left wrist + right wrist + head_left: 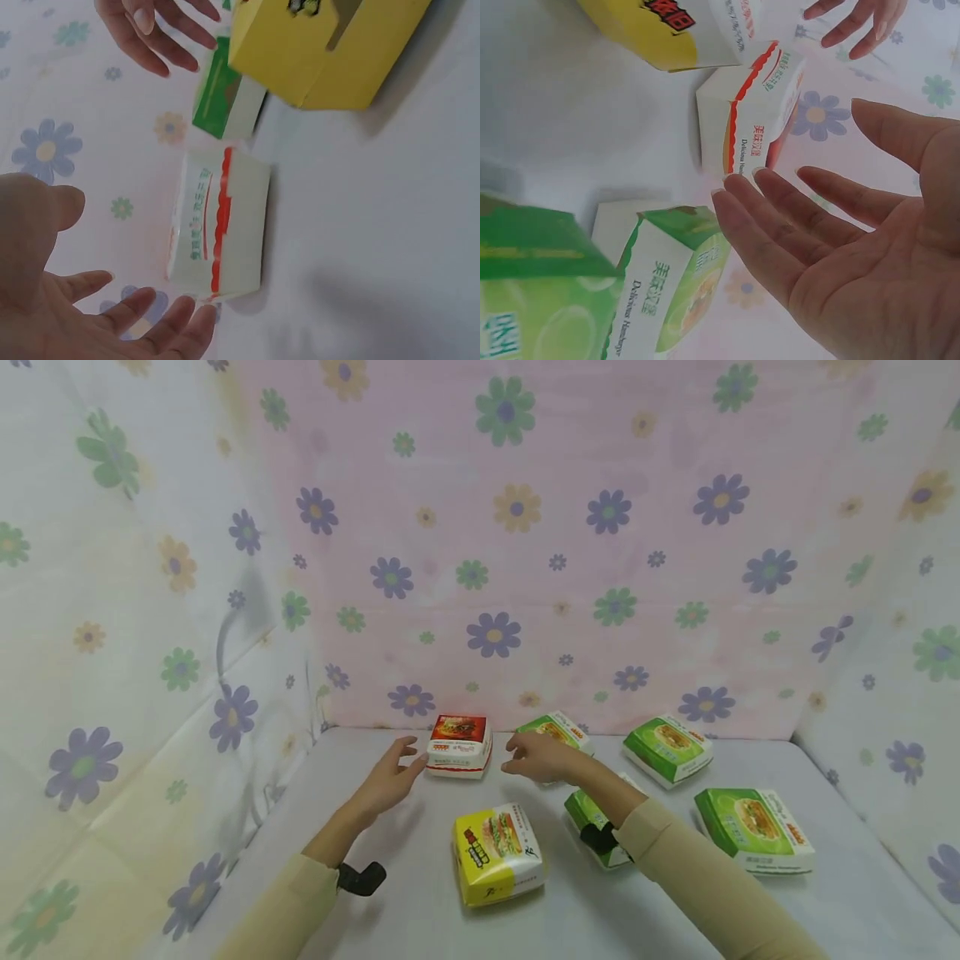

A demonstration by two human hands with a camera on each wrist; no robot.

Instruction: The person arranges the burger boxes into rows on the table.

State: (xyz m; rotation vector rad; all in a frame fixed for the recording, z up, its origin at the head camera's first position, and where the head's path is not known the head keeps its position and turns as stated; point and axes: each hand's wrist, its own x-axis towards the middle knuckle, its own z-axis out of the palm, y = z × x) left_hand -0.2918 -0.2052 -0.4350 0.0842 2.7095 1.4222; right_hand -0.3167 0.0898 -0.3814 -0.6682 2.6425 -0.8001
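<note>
A red and white hamburger box (459,747) stands at the back of the table, between my two hands. My left hand (387,782) is at its left side, fingers spread and relaxed; in the left wrist view the fingertips come close to the box (225,225), and whether they touch it I cannot tell. To the right of the box, my right hand (543,757) reaches in with loosely bent fingers and holds nothing. In the right wrist view its fingers (780,217) lie extended near the box's side. A yellow hamburger box (498,856) sits nearer, between my forearms.
Several green hamburger boxes lie on the right: one (667,749) at the back, one (753,831) at the far right, one (570,731) behind my right hand, one (588,814) partly under my right forearm. Flowered cloth (450,527) encloses the white table (405,910).
</note>
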